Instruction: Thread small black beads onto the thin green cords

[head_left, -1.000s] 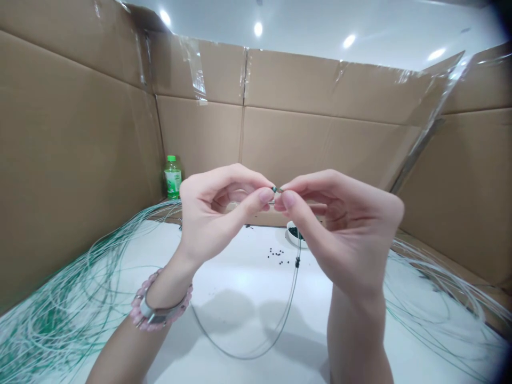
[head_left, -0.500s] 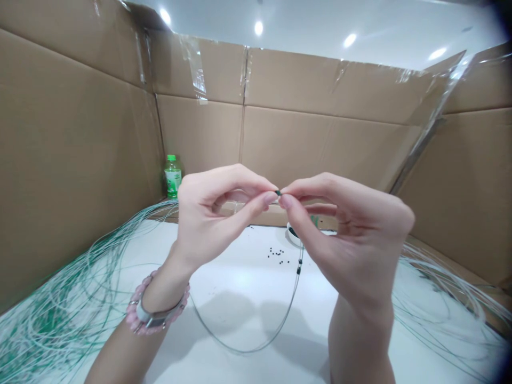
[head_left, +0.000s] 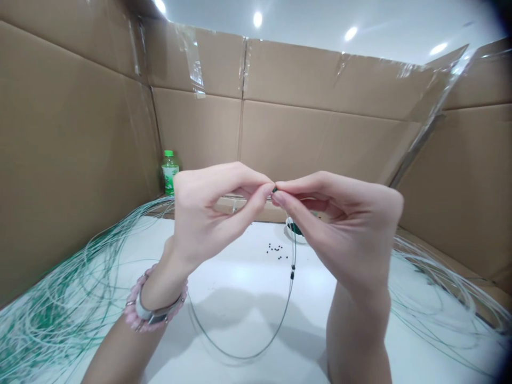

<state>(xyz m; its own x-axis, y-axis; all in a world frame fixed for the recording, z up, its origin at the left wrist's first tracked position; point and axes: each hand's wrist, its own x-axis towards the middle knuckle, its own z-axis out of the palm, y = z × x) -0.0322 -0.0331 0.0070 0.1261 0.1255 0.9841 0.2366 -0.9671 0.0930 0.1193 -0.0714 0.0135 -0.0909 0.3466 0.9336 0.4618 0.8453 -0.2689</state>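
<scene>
Close together in front of the far wall, my left hand (head_left: 212, 213) and my right hand (head_left: 344, 229) both pinch with thumb and forefinger. Between their fingertips shows a small dark green piece (head_left: 274, 189); its exact kind is too small to make out. A thin grey-green cord (head_left: 236, 357) hangs in a loop below, one side rising behind my left wrist and the other towards my right fingers. Small black bead-like pieces (head_left: 292, 272) sit on the cord's right side. Several loose black bits (head_left: 274, 249) lie on the table beyond the loop.
Behind my right thumb, a white bowl (head_left: 300, 239) holds dark green pieces. Tangled green and white cords (head_left: 72, 298) cover the table's left, with more cords (head_left: 448, 288) at right. A green bottle (head_left: 169, 178) stands back left. Cardboard walls (head_left: 304, 144) surround the white table (head_left: 236, 272).
Both hands have shifted slightly left and stay pinched together. The cord's right side and its black pieces have swung left, and more of the bowl shows. The camera view has moved a little.
</scene>
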